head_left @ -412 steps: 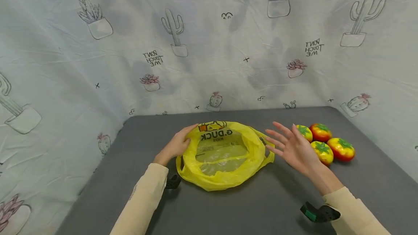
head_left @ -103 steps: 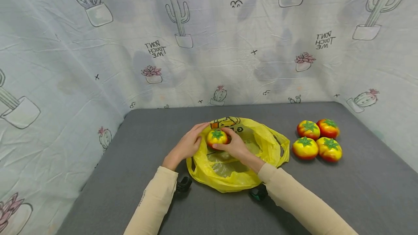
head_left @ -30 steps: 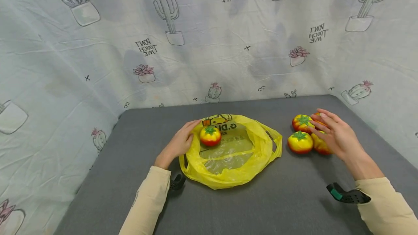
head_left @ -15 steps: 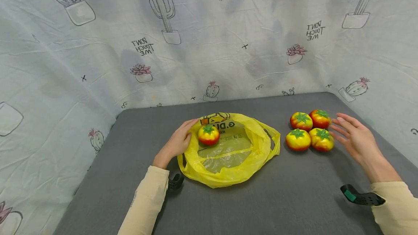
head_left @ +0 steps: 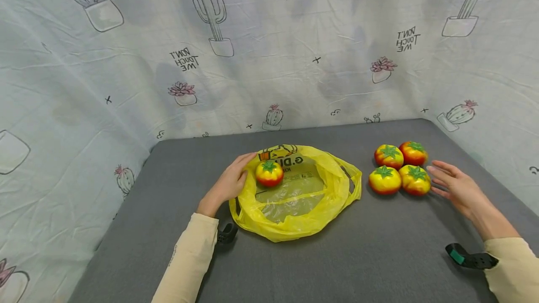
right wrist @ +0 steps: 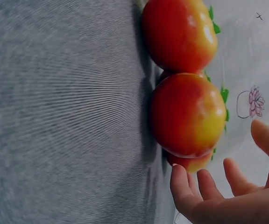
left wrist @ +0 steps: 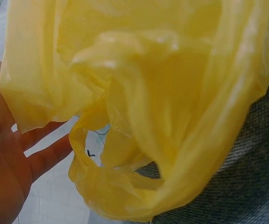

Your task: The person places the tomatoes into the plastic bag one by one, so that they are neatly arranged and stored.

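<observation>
One yellow bag [head_left: 294, 200] under left hand [head_left: 229, 183] reads "G.DU"

yellow bag [head_left: 294, 195] lies open and flat on grey table, one tomato [head_left: 269, 174] inside at far left rim. four red-yellow tomatoes [head_left: 399, 168] cluster touching, to its right.

This looks like a makeshift recording booth rather than a lived-in room: a pale, creased cloth backdrop printed with potted cacti [head_left: 269, 60] hangs from nine o'clock round to three, closing in a flat dark grey felt-covered table [head_left: 337, 265] on three sides.
</observation>
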Motion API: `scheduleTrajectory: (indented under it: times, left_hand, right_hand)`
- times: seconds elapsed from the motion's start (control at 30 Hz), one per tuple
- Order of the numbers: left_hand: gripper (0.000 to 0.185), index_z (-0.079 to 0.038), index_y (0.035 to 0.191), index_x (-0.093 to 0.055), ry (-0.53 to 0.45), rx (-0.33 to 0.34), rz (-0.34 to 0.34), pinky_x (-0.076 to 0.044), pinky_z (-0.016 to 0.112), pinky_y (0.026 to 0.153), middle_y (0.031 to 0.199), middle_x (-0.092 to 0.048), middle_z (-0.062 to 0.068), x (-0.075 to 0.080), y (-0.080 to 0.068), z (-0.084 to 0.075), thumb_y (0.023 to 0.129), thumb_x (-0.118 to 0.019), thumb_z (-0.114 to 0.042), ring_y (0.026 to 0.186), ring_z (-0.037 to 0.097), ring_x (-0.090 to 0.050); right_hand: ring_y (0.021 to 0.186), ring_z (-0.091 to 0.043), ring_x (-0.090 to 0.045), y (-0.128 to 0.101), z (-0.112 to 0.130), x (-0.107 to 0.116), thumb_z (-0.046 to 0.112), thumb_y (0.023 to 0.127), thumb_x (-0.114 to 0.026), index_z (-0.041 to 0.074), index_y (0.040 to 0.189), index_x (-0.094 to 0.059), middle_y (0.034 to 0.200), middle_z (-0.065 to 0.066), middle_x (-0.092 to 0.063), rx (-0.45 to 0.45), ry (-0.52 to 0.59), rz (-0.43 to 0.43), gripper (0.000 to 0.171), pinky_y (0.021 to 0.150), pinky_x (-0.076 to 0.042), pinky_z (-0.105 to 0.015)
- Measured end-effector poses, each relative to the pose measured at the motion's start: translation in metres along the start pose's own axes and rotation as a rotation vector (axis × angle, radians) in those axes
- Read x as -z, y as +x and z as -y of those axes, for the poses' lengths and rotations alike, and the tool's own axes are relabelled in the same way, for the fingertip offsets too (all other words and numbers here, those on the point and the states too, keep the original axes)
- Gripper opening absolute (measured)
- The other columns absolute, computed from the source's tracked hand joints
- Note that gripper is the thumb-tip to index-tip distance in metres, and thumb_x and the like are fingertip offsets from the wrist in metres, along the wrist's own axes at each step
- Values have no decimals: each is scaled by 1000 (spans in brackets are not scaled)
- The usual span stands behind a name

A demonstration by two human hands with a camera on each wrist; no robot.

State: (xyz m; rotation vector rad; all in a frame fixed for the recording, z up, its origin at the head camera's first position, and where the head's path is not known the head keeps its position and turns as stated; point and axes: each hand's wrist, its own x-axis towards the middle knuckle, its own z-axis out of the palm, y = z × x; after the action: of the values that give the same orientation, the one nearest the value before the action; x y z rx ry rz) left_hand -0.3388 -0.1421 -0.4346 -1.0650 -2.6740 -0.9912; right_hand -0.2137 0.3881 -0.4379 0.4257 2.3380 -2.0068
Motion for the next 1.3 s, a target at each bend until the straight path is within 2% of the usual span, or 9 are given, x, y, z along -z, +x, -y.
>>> scheduleTrajectory:
  times: [0.1,0.23,0.37,0.47,0.63,0.87,1.1,1.2,1.3]
  left_hand:
    - [54,0,145,-38,6,-6,-6,-40,46,93,143,-38,20,0,0,0,93,-42,12,127,34,-42]
    - [54,0,145,-38,3,-6,-3,-41,46,91,143,-38,20,0,0,-1,93,-43,12,127,33,-42]
    - [54,-1,146,-37,-3,2,4,-41,43,87,144,-37,20,0,0,-1,93,-43,12,126,32,-43]
    - [54,-1,146,-37,3,-1,4,-41,43,86,145,-37,20,0,0,-1,93,-42,12,125,33,-43]
    - [54,0,145,-37,9,-11,-3,-41,44,89,144,-37,20,0,0,-2,93,-43,12,126,33,-42]
    - [54,0,145,-37,14,-18,-8,-40,46,92,144,-38,21,1,0,-3,93,-44,13,128,34,-41]
    - [54,0,145,-37,17,-14,-7,-39,48,97,143,-38,21,-1,1,0,93,-44,12,129,34,-40]
    - [54,0,146,-37,16,-14,-5,-39,47,95,144,-38,21,-1,1,0,93,-43,12,128,34,-40]
    - [55,0,146,-36,19,-12,-2,-40,47,94,144,-37,21,0,1,-1,93,-44,12,128,34,-40]
  right_hand:
    - [121,-32,-28,2,-1,-2,40,99,-46,14,155,-3,153,-25,1,-14,-114,47,75,75,-44,-18]
    - [128,-37,-21,3,-1,-5,39,100,-45,11,154,2,151,-32,12,-22,-146,99,77,78,-40,-22]
    - [134,-46,-8,3,-1,-9,36,100,-47,9,153,7,150,-32,17,-28,-156,136,81,95,-36,-43]
    - [135,-50,0,4,0,-11,33,99,-51,7,152,9,149,-32,21,-30,-145,158,85,103,-18,-62]
    - [134,-52,6,4,-1,-13,27,98,-55,5,151,12,146,-33,26,-25,-153,187,88,102,-8,-66]
    - [130,-45,-11,5,-2,-14,31,98,-54,1,150,11,148,-36,14,-26,-227,183,89,99,-28,-51]
    - [131,-42,-14,4,-3,-13,34,97,-53,0,149,15,150,-31,17,-41,-204,137,92,101,-32,-45]
    - [121,-21,-35,2,-3,-10,34,97,-54,2,149,15,150,-31,17,-36,-185,111,92,91,-41,-29]
    - [97,3,-40,-1,-1,-6,29,96,-57,8,152,11,152,-27,14,-30,-129,86,90,75,-43,-14]
